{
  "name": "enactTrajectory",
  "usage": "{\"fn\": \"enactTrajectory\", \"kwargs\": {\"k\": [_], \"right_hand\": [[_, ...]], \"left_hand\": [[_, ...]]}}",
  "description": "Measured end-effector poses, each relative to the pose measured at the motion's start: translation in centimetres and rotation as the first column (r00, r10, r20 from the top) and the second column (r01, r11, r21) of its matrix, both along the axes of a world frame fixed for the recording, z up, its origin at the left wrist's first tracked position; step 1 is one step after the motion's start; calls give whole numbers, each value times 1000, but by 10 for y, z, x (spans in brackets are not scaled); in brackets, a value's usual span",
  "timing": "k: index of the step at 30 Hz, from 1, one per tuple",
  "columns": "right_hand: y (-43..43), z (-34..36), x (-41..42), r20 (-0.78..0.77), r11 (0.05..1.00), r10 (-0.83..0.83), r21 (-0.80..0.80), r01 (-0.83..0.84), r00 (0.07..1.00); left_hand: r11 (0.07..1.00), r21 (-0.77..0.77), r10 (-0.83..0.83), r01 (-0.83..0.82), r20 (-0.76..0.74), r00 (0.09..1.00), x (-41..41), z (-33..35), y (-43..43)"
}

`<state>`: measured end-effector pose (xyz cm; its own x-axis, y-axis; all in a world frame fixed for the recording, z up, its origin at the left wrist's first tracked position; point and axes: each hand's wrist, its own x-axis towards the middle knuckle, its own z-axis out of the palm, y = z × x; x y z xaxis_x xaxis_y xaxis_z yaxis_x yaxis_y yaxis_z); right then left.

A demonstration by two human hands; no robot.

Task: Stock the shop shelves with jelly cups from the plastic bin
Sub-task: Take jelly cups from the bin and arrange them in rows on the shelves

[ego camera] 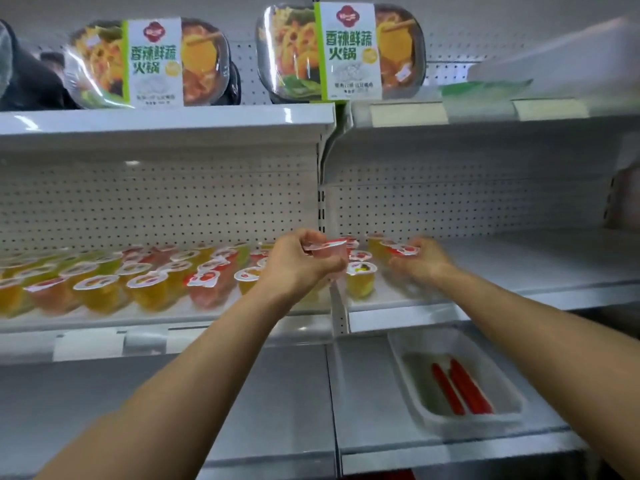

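My view: white metal shelves (519, 265) in two bays, perforated panels (138, 202) behind, a slotted post (322, 209) between; light glints on the shelf edges.

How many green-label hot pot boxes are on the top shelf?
2. The left box stands on the top shelf, left section; the right box stands by the middle upright. Others may be hidden behind them.

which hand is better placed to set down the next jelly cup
Right, probably: the right hand grips a red-lidded cup low over the sparse right shelf; the left hand holds its pink cup raised by the divider.
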<state>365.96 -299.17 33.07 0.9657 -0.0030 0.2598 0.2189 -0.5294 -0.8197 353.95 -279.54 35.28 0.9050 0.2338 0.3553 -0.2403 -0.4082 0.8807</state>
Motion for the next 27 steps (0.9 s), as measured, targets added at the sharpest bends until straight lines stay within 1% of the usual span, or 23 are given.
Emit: {"fn": "enactTrajectory", "kwargs": {"k": [2,5,8,10,12,13,15,16,17,18,19,21,22,23,24,27], "right_hand": [[3,-8,13,-7,999,38,-20,-38,999],[8,-14,26,-17,999,13,-52,-14,1000],[10,-13,32,-11,988,15,-154,-16,1000],[6,-12,34,-25,985,30,-172,-34,999],[-2,-14,37,-28,979,5,-202,-11,1000],[-7,-13,35,5,978,-25,-208,25,1000],[-15,-7,26,150,988,-29,-146,51,988],[-18,-2,18,216,997,2,-70,14,976],[-21,5,8,232,997,59,25,-66,971],[-23,12,-2,198,979,147,111,-171,969],[-25,20,-13,134,941,271,171,-292,953],[-29,30,-31,11,842,496,239,-484,868],[-32,33,-36,-19,801,566,247,-545,824],[-33,36,-39,-37,777,605,242,-581,795],[-34,36,-40,-45,774,613,232,-588,789],[-37,38,-44,-60,802,577,228,-552,815]], "left_hand": [[1000,3,-4,4,6,1000,9,2,-5],[1000,12,3,-4,19,1000,20,5,-9],[1000,8,-5,5,19,1000,27,6,-13],[1000,16,-12,12,28,1000,30,6,-16],[1000,11,-25,24,37,999,30,7,-20],[999,11,-36,36,39,999,30,7,-22],[998,12,-55,55,31,998,29,8,-29],[998,12,-61,61,27,998,30,9,-32],[998,15,-66,65,24,998,29,9,-36],[998,20,-66,66,23,998,30,10,-40],[998,29,-65,65,22,998,30,10,-44],[996,55,-67,65,23,998,32,9,-52],[995,75,-72,69,25,997,32,9,-56],[993,97,-75,71,31,997,33,9,-59],[990,120,-74,69,36,997,33,9,-62],[980,183,-82,72,52,995,31,12,-70]]}}
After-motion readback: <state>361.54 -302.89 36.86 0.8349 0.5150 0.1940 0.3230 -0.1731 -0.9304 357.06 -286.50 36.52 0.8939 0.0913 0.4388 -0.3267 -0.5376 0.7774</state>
